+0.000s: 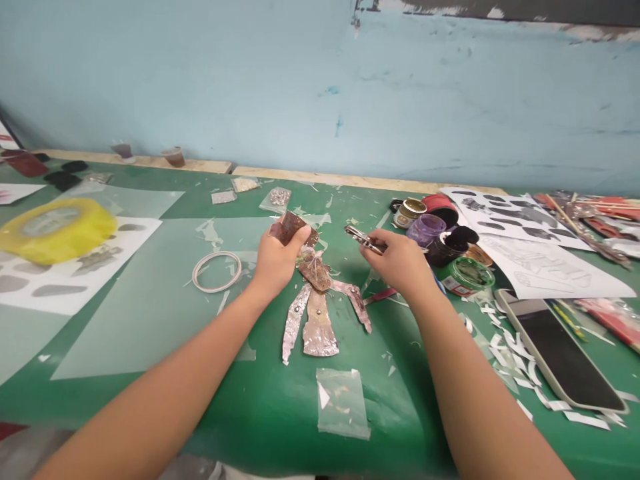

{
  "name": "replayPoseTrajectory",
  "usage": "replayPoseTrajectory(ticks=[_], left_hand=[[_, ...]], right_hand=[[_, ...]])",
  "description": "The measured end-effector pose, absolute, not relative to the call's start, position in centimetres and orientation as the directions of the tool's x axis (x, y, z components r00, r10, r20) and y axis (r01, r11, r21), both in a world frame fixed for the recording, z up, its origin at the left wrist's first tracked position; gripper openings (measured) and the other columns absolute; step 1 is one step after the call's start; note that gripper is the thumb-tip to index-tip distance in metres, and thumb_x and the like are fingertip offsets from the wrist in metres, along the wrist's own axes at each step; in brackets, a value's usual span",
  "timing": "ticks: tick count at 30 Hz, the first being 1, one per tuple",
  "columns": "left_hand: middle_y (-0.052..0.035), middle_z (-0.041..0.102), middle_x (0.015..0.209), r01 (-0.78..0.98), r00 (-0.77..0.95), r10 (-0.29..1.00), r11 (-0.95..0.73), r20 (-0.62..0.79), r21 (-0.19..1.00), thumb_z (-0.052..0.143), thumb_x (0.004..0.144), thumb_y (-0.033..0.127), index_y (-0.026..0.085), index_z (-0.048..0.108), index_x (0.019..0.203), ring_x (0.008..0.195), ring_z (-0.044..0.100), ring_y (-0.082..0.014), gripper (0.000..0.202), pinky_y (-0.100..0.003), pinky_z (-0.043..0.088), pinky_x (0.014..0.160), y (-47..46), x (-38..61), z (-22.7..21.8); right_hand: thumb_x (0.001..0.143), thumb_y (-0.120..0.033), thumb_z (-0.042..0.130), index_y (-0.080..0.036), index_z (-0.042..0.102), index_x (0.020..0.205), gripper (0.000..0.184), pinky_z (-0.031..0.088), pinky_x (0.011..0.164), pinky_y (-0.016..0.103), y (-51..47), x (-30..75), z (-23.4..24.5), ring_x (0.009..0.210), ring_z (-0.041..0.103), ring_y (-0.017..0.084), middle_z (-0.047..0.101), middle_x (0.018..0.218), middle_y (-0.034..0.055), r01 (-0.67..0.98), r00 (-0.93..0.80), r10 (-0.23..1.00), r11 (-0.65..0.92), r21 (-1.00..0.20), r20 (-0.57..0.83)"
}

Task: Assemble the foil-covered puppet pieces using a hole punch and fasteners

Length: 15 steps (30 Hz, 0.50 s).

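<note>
A flat jointed figure [319,308] of silvery-brown cut pieces lies on the green table [270,407] in the middle. My left hand [277,259] grips its dark brown top piece [293,228], lifting that end slightly. My right hand [397,260] holds a small metal tool [364,239], like pliers or scissors, pointing left toward the figure's top, a short gap away. Thin string seems tied at the figure's neck.
Paint jars [434,235] cluster to the right, with printed sheets [530,250], a phone [563,350] and paper scraps. A white ring [217,271], clear plastic sheets and a yellow tape roll [55,230] lie left. A small plastic bag [343,402] sits near the front edge.
</note>
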<state>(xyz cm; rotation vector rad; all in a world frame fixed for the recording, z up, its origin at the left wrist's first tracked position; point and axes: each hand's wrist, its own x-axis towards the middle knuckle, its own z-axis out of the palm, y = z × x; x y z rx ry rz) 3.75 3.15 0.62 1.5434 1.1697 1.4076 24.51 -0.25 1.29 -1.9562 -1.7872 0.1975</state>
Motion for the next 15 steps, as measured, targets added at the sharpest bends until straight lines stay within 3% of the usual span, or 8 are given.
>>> replayPoseTrajectory(ticks=[4, 7, 9, 11, 13, 15], left_hand=[[0.0022, 0.051, 0.046, 0.121, -0.012, 0.955, -0.293, 0.296, 0.948, 0.065, 0.080, 0.044, 0.018, 0.055, 0.054, 0.048, 0.048, -0.0112, 0.038, -0.025, 0.039, 0.052, 3.4, 3.8, 0.3], [0.0016, 0.053, 0.047, 0.099, -0.006, 0.954, -0.297, 0.299, 0.950, 0.063, 0.082, 0.043, 0.018, 0.056, 0.055, 0.048, 0.050, -0.0111, 0.037, -0.025, 0.041, 0.053, 3.2, 3.9, 0.3], [0.0017, 0.053, 0.046, 0.099, -0.007, 0.954, -0.296, 0.298, 0.950, 0.064, 0.081, 0.041, 0.018, 0.056, 0.054, 0.047, 0.050, -0.0108, 0.036, -0.024, 0.041, 0.053, 3.2, 3.9, 0.4], [0.0025, 0.051, 0.044, 0.099, -0.018, 0.953, -0.300, 0.303, 0.949, 0.065, 0.081, 0.038, 0.018, 0.055, 0.054, 0.046, 0.048, -0.0104, 0.035, -0.024, 0.040, 0.053, 3.2, 3.8, 0.6], [0.0032, 0.050, 0.044, 0.088, -0.023, 0.952, -0.303, 0.306, 0.949, 0.066, 0.080, 0.036, 0.018, 0.056, 0.055, 0.045, 0.047, -0.0102, 0.033, -0.024, 0.039, 0.052, 3.3, 3.8, 0.7], [0.0037, 0.050, 0.044, 0.068, -0.015, 0.948, -0.315, 0.317, 0.947, 0.066, 0.080, 0.034, 0.018, 0.056, 0.057, 0.044, 0.047, -0.0099, 0.030, -0.024, 0.039, 0.051, 3.4, 3.7, 0.7]], right_hand=[[0.079, -0.030, 0.057, -0.018, 0.069, 0.093, 0.021, 0.037, 0.065, 0.030, 0.6, 25.7, 0.0, 0.077, 0.060, 0.024, 0.068, 0.092, 0.0121, 0.950, 0.210, 0.969, -0.171, -0.263, 0.130], [0.081, -0.031, 0.060, -0.018, 0.070, 0.102, 0.027, 0.042, 0.078, 0.038, 1.2, 26.0, -0.8, 0.093, 0.060, 0.029, 0.065, 0.104, 0.0160, 0.957, 0.194, 0.970, -0.153, -0.247, 0.148], [0.080, -0.031, 0.062, -0.017, 0.068, 0.109, 0.033, 0.043, 0.084, 0.042, 1.1, 25.9, -0.4, 0.102, 0.058, 0.031, 0.062, 0.109, 0.0177, 0.943, 0.201, 0.941, -0.111, -0.315, 0.272], [0.083, -0.030, 0.059, -0.016, 0.066, 0.111, 0.032, 0.045, 0.086, 0.042, 0.0, 25.8, 0.9, 0.103, 0.057, 0.029, 0.060, 0.109, 0.0168, 0.898, 0.227, 0.844, 0.012, -0.440, 0.486], [0.091, -0.028, 0.046, -0.015, 0.062, 0.113, 0.031, 0.047, 0.083, 0.040, -2.1, 25.6, 2.7, 0.097, 0.059, 0.025, 0.060, 0.107, 0.0149, 0.816, 0.304, 0.676, 0.179, -0.550, 0.671], [0.098, -0.027, 0.025, -0.017, 0.057, 0.123, 0.042, 0.047, 0.081, 0.041, -4.9, 25.5, 4.4, 0.105, 0.057, 0.026, 0.055, 0.117, 0.0159, 0.760, 0.407, 0.534, 0.251, -0.599, 0.741]])
